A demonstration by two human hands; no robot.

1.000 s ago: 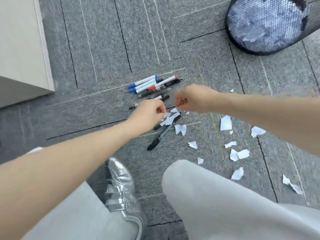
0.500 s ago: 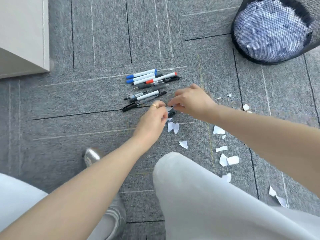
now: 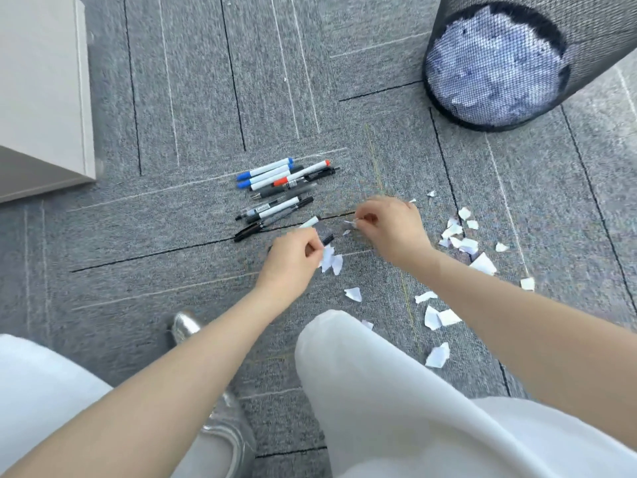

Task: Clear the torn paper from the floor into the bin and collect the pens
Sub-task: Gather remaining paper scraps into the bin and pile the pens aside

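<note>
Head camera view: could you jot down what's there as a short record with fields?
Floor: grey carpet tiles
Pens: a bunch lying side by side, left of centre
Torn paper: white scraps scattered at right
Bin: black mesh bin, top right, paper inside
Left hand: pinching scraps
Right hand: pinching a small scrap
Status: pens and most scraps on floor

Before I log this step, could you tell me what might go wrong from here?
1. The right hand pinches only a tiny scrap; it could drop before reaching the bin.
2. The left hand works beside a black pen, so it might grab the pen along with the paper pieces.
</note>
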